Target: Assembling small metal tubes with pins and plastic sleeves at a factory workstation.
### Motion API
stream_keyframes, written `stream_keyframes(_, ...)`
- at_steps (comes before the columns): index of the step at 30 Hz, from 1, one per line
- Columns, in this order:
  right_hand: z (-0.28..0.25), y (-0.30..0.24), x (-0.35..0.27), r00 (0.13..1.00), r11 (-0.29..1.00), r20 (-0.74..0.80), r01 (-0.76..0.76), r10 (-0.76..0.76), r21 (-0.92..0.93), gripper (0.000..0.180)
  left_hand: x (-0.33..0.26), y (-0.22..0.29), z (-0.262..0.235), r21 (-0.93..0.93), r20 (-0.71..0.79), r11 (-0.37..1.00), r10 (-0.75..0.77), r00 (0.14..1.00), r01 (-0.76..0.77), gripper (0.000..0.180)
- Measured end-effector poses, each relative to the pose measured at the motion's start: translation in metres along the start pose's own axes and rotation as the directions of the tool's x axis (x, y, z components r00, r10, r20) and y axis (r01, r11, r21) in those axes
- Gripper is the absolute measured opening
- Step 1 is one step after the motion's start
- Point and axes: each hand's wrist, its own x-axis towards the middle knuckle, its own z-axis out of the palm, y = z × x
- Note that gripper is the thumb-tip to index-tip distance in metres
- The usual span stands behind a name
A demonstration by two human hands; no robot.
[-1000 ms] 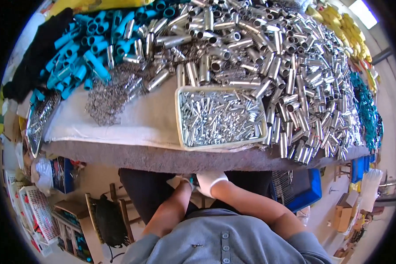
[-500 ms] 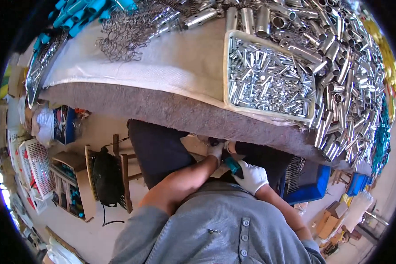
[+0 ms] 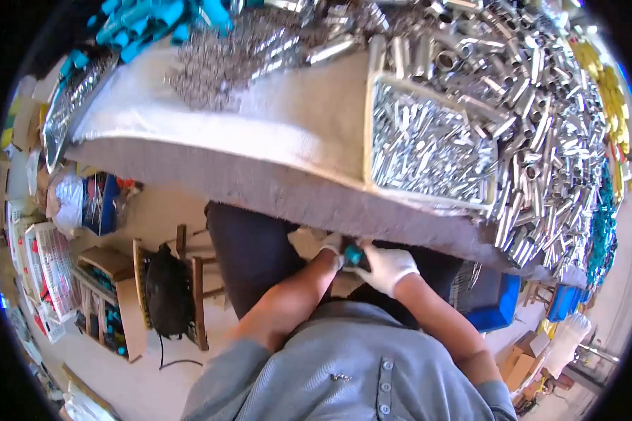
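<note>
Below the table's front edge, between my thighs, both gloved hands are close together. A short round teal piece (image 3: 353, 254) shows between them; its far part is dark and blurred, so I cannot make out its kind. My right hand (image 3: 390, 269), in a white glove, closes on the teal piece from the right, thumb on the near side. My left hand (image 3: 333, 244), also gloved, lies against its left side, with the fingers mostly hidden. On the table above stands a shallow cream tray (image 3: 369, 133) full of small shiny metal pins (image 3: 428, 144).
Chrome tubes (image 3: 534, 140) heap up right of the tray. Wire springs (image 3: 211, 70) and teal tubes (image 3: 147, 24) lie at the far left. A wooden chair (image 3: 198, 302) with a black cushion stands left of me, a blue crate (image 3: 495, 309) at my right.
My right hand has moved forward and left, closer to my left hand. The teal end has shifted forward and left with it. My view has tilted slightly.
</note>
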Motion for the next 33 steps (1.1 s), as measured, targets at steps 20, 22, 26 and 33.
stream_keyframes(20, 0.029, 0.022, 0.011, 0.998, 0.993, 0.045, -0.051, 0.046, 0.109, 0.035, -0.113, 0.032, 0.039, 0.954, 0.291, -0.223, 0.544, 0.787, -0.198, 0.048)
stream_keyframes(22, 0.064, 0.025, 0.027, 0.997, 0.990, 0.013, -0.075, 0.074, 0.120, 0.032, -0.046, 0.008, 0.000, 0.887, 0.426, -0.290, 0.813, 0.396, -0.358, 0.037)
stream_keyframes(26, 0.082, 0.048, 0.034, 0.999, 0.971, 0.008, -0.038, 0.037, 0.235, 0.032, -0.025, 0.009, 0.011, 0.898, 0.440, -0.347, 0.697, 0.566, -0.270, 0.040)
stream_keyframes(33, 0.093, 0.057, 0.056, 0.992, 0.986, -0.126, 0.052, -0.032, 0.158, 0.036, -0.045, 0.020, 0.007, 0.914, 0.406, -0.276, 0.647, 0.645, -0.298, 0.043)
